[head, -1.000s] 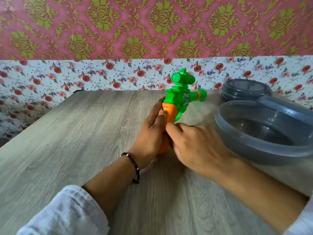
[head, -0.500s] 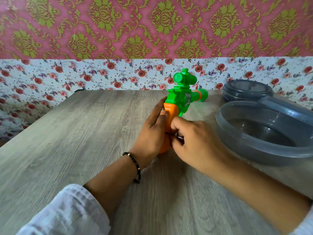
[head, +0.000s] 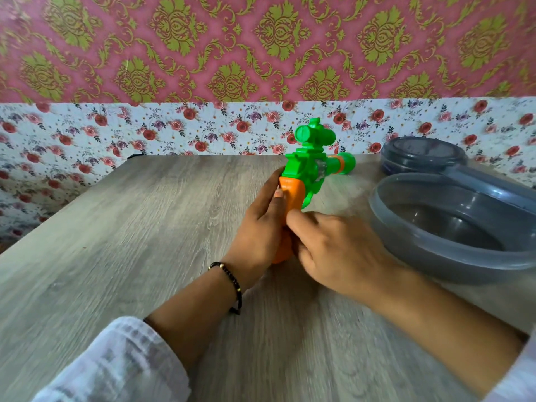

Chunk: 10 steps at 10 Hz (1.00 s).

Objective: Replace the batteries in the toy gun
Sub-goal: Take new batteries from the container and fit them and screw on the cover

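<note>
Head view: a person's two hands meet on a toy gun (head: 311,169) standing on a wood-grain table (head: 121,233).
Change from half a second ago: the right hand (head: 333,253) has shifted slightly along the orange handle; the small dark gap seen then between its fingers and the handle is now covered. The left hand and the gun sit where they were.
Left hand (head: 261,227): its grip wraps the left side of the orange handle, fingers lying up along it, thumb tip on the near face.
Right hand: knuckles toward the camera, fingers curled in against the lower right of the handle; motion blur hides whether it pinches a separate part.
Toy gun position: upright between both grips, green body and scope above the fingers, muzzle pointing away to the right, orange butt showing below the left palm.
Bracelet (head: 232,281): dark beads on the left wrist.
Grey bowl (head: 452,256): right of the hands, apart from them.
Grey lid (head: 420,155): behind the bowl, near the floral wall.
</note>
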Each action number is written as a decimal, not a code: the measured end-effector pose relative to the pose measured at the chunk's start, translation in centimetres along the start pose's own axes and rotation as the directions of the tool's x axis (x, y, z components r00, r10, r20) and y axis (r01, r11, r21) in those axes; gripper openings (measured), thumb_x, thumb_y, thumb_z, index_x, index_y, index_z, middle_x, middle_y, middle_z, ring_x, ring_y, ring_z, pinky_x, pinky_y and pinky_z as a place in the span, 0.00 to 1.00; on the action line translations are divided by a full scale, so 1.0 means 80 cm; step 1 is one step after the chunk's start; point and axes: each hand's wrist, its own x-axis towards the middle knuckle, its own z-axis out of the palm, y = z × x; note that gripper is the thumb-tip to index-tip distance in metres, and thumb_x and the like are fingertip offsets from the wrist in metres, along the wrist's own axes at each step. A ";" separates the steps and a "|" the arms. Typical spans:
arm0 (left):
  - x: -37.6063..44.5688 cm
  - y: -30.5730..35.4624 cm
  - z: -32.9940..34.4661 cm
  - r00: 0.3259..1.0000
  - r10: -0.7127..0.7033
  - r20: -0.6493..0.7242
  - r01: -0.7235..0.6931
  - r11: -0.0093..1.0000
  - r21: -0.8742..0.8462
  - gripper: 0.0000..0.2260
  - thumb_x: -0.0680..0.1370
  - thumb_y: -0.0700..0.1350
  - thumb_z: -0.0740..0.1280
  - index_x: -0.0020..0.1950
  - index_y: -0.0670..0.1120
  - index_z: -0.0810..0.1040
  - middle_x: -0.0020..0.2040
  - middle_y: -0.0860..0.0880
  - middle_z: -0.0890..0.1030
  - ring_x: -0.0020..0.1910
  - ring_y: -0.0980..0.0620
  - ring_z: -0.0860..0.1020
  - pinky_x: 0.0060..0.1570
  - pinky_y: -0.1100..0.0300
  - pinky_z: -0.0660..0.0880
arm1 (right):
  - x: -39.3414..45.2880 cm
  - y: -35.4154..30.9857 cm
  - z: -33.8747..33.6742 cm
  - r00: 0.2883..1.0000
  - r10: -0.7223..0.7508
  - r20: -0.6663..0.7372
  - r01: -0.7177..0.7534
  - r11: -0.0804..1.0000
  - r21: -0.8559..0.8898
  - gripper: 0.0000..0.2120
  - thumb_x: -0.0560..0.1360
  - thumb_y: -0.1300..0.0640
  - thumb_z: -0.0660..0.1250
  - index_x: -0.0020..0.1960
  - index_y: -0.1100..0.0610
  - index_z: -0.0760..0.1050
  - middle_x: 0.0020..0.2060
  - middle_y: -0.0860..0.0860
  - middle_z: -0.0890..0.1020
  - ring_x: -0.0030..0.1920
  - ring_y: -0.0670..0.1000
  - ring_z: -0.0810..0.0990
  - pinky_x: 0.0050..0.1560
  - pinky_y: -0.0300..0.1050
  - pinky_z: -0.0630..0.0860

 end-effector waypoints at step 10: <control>-0.002 0.000 -0.001 0.997 0.071 0.008 -0.071 0.989 0.132 0.18 0.84 0.44 0.53 0.73 0.54 0.64 0.63 0.55 0.74 0.61 0.62 0.72 0.60 0.73 0.67 | 0.014 -0.004 0.007 0.637 0.483 0.601 -0.647 -0.089 0.757 0.09 0.70 0.66 0.63 0.33 0.58 0.68 0.22 0.53 0.68 0.17 0.44 0.60 0.20 0.33 0.55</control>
